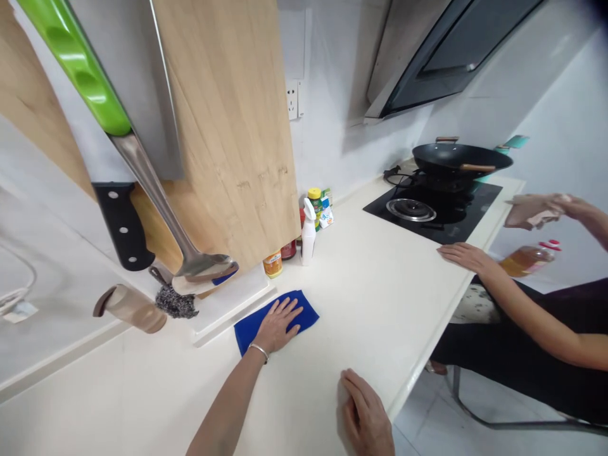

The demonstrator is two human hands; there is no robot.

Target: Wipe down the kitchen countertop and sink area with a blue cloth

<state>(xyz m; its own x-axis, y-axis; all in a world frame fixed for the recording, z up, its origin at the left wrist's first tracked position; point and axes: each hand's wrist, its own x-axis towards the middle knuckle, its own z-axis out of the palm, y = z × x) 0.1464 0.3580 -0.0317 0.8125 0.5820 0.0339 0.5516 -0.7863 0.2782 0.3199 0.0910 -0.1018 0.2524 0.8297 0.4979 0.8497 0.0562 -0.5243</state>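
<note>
My left hand (279,324) lies flat with spread fingers on a blue cloth (304,304) on the white countertop (375,304). A bracelet (259,352) circles that wrist. My right hand (368,415) rests on the counter near its front edge, fingers loosely bent and holding nothing. Close to the cloth are a white spray bottle (308,240) and an orange-labelled jar (273,265). A white rack base (232,310) borders the cloth on the left. Above it a ladle (164,209) with a green handle and knives hang before a wooden board (232,126).
Another person's hand (463,255) touches the counter by the black cooktop (427,212); their other hand holds a pale cloth (532,210). A wok (458,158) sits at the back. A bottle of yellow liquid (527,258) stands beyond. A scrubber (175,303) and a brownish container (135,308) are left.
</note>
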